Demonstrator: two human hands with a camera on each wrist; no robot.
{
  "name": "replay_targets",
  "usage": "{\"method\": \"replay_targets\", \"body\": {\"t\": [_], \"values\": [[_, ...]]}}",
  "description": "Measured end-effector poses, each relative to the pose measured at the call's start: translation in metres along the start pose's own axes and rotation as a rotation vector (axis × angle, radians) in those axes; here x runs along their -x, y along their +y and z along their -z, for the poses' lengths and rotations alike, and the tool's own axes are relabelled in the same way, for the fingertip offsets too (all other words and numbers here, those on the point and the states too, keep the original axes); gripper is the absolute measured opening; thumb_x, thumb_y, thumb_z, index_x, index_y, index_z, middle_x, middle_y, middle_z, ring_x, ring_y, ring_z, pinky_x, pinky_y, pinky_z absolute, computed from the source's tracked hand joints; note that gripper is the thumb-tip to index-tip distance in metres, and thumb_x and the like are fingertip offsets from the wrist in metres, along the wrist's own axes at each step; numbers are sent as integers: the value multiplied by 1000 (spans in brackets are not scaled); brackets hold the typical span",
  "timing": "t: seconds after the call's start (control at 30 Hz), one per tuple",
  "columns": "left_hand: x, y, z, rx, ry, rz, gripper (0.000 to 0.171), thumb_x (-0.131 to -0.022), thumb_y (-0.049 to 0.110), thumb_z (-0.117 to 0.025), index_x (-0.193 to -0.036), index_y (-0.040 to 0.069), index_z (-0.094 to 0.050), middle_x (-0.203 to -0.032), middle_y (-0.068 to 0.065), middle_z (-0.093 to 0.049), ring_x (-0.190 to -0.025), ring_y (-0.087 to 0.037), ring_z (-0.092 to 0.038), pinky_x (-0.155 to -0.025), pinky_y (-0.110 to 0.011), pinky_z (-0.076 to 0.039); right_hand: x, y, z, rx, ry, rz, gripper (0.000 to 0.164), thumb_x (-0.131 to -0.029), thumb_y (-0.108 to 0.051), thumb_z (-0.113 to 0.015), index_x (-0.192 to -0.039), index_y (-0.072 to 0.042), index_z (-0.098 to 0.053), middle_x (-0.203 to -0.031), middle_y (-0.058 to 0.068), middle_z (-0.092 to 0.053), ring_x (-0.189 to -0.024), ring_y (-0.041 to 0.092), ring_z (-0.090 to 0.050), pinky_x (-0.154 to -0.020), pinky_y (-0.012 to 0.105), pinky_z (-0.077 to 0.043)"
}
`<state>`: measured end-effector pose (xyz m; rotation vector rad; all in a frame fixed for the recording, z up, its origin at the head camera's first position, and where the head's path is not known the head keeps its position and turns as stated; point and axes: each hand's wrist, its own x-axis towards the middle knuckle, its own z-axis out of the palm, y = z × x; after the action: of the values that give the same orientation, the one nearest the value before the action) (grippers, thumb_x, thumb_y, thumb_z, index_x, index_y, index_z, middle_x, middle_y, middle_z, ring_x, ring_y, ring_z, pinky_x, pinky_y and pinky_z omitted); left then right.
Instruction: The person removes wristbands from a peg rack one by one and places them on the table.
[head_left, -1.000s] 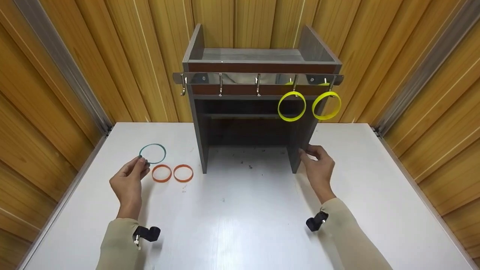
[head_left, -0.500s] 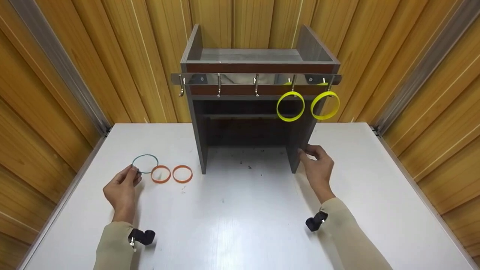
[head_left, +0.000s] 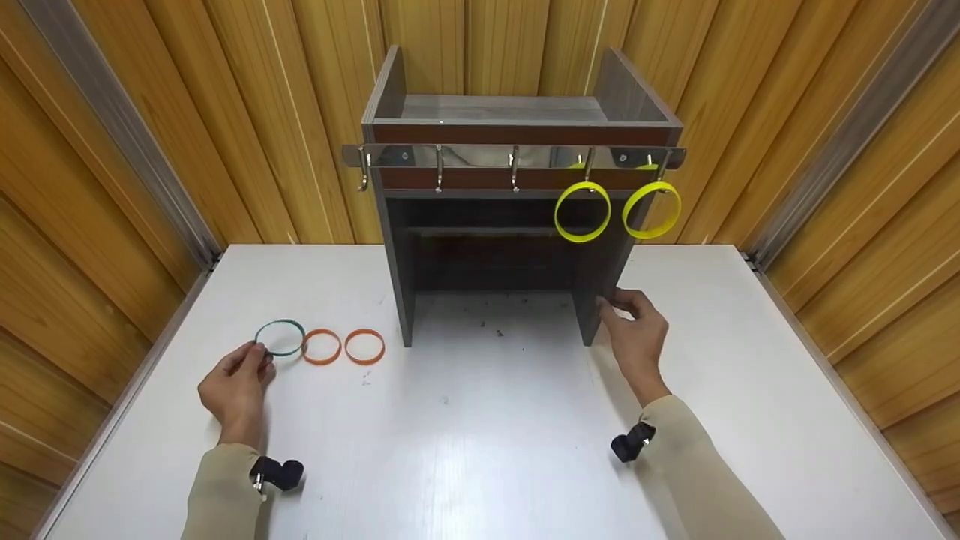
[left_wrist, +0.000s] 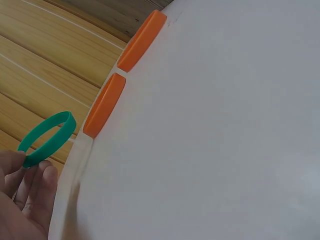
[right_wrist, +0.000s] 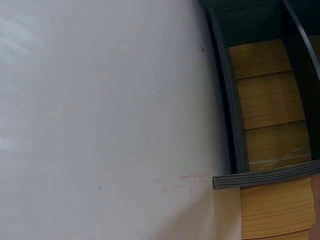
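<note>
While the right hand (head_left: 636, 334) grips the shelf (head_left: 480, 136), the left hand (head_left: 234, 386), pinching a green ring (left_wrist: 54, 143), might, drifting shelfward, hit an orange ring (left_wrist: 106, 108).

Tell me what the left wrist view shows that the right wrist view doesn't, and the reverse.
Only left wrist: the left grip pinching a green ring, and two orange rings on the white table.
Only right wrist: reddish marks by the edge of the grey shelf, and a sliver of the right grip.
Both: that table and the wood-panelled wall.
</note>
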<state>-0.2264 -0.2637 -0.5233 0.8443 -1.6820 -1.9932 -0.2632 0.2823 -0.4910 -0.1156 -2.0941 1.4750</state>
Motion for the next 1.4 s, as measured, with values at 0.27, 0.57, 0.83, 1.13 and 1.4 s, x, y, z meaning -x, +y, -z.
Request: {"method": "replay_targets", "body": {"t": [0.27,0.57,0.83,1.13,1.4], "values": [[-4,-2,2,21,20,51,37,-101,9,-74,-137,-1,-69,-103,2,-72,-93,-8,-73,-86,-22,-61,0,0,2,-6,5,-6,15,-95,-6,-78,-109,0,-75,-107,14,-75,-102,16,-68,-93,40,-56],[-6,-5,2,6,11,12,36,-99,5,-75,-133,-6,-69,-99,0,-72,-88,-9,-75,-83,-23,-62,0,2,2,2,6,-13,14,-96,-6,-77,-109,-1,-74,-107,12,-75,-100,13,-68,-88,26,-55],[-8,-6,3,-75,0,20,35,-96,6,-79,-129,-5,-71,-99,-1,-72,-87,-10,-75,-81,-23,-63,-1,0,1,15,9,-4,15,-96,-5,-77,-110,0,-74,-108,12,-75,-102,16,-69,-87,26,-55],[-3,-8,3,-213,19,-49,36,-100,14,-76,-132,-3,-71,-120,-13,-70,-89,-6,-71,-82,-17,-61,0,-1,0,3,2,-5,15,-95,-4,-77,-109,0,-74,-107,13,-75,-102,17,-69,-81,17,-56],[5,-6,-3,-292,37,-89,37,-102,22,-75,-133,2,-73,-132,-16,-69,-107,-15,-66,-82,-12,-57,0,-2,0,13,-5,-4,14,-96,-5,-77,-109,0,-74,-107,14,-75,-103,18,-69,-82,15,-56]]}}
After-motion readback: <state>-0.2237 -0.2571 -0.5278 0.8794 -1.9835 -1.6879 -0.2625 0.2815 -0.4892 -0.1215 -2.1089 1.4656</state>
